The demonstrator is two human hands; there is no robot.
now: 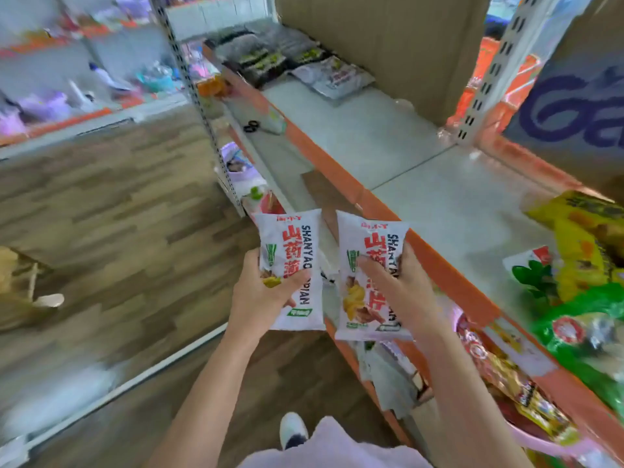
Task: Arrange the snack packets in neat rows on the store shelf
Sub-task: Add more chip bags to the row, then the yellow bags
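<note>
Hands hold one white snack packet each, side by side in front of the shelf's orange edge [324,163]. Left hand [260,295] grips the left packet [293,261] from its lower left, fingers behind and thumb curled across the printed front. Right hand [401,292] grips the right packet [368,265] from its right side, thumb pressed over the red lettering and fingers wrapped behind. Both packets stand upright with tops pointing away from the person, close together but not touching, the right one overlapping the shelf edge. The grey shelf board [388,136] behind them is mostly bare in the middle. At its far end lie dark packets [266,52] and one pale packet [334,76], flat against the cardboard back wall [405,35]. At the near right end sit a yellow bag [584,241] and a green bag [580,332], with a small white-and-green packet [533,268] just beside them. More wrapped goods [520,390] show on the lower level beneath the right forearm. A white shoe [293,430] stands on the wood-pattern floor [118,214]. Another rack [67,62] across the aisle is blurred.
</note>
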